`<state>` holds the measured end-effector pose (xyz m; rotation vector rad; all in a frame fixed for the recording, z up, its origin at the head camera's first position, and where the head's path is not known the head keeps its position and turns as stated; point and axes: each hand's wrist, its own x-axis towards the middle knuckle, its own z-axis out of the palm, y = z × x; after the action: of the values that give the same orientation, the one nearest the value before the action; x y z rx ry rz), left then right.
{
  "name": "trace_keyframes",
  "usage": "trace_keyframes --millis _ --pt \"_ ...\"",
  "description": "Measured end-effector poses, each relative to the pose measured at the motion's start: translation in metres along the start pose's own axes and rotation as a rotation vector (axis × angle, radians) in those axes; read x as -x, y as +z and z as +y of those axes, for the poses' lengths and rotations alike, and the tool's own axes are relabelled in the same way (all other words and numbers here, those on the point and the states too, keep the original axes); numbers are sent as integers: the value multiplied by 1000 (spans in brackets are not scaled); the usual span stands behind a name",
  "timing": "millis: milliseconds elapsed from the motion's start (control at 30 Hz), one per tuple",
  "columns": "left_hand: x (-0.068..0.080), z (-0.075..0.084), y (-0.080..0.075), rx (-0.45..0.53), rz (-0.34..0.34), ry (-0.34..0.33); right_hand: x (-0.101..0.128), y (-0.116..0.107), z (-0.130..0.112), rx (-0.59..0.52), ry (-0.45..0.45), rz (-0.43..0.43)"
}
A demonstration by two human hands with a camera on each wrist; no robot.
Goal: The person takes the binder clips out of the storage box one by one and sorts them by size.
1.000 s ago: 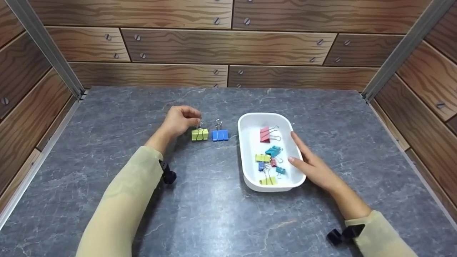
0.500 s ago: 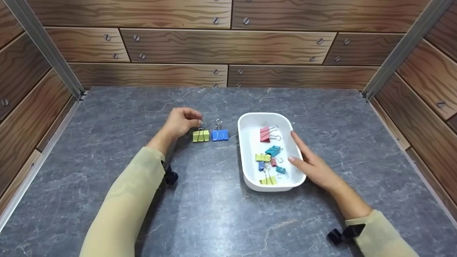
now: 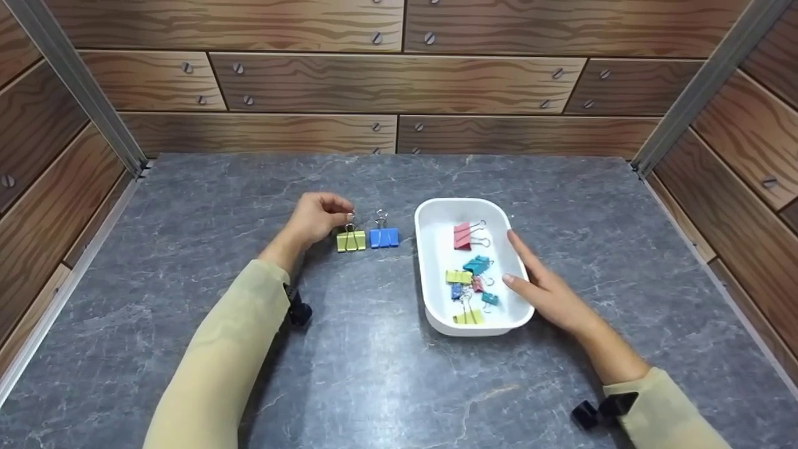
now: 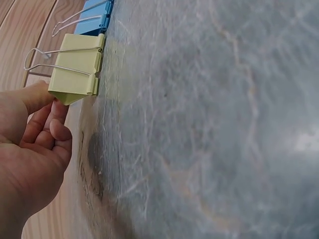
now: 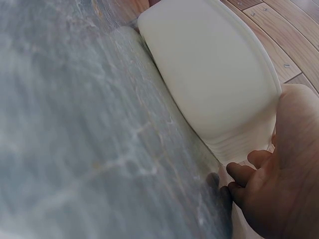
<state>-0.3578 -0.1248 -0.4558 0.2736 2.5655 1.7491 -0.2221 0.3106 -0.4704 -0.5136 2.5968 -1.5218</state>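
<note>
My left hand [image 3: 315, 217] pinches a large yellow-green binder clip [image 3: 351, 241] near its wire handles. In the left wrist view that clip [image 4: 77, 64] stands on the tabletop, thumb behind it and fingertips at its near end. Just right of it stands a blue binder clip [image 3: 384, 237], its handles pointing up. My right hand [image 3: 548, 296] holds the right side of a white plastic container [image 3: 436, 312], thumb over the rim and other fingers outside. Inside lie a large pink binder clip [image 3: 462, 237] and several smaller ones, among them a teal clip [image 3: 477, 265].
The grey marbled tabletop [image 3: 349, 374] surrounds the clips and container. Wood-patterned panels [image 3: 399, 81] wall off the back and both sides, with metal posts [image 3: 93, 93] at the corners. A small black camera [image 3: 300, 313] hangs at the left wrist.
The yellow-green clip and my left hand have shifted slightly toward me and to the right, closer to the blue clip's line. The right hand and container have stayed put.
</note>
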Motion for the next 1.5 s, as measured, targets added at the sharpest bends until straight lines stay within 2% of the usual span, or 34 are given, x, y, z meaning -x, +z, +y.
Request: trace_keyframes --millis 233,600,900,1067,1267,1500 --pt "0 -2 1 -18 16 0 1 0 0 -55 -5 -13" --pt "1 -6 2 1 20 34 2 0 0 -25 -2 -7" --pt "3 -5 -1 -30 29 7 4 -1 0 -11 0 -7" --pt "3 -3 -3 1 52 0 5 0 -1 -30 -2 -5" --pt "6 11 -16 53 59 7 3 1 -1 -20 20 -11" --pt "15 51 -37 32 2 24 1 0 -1 5 29 -8"
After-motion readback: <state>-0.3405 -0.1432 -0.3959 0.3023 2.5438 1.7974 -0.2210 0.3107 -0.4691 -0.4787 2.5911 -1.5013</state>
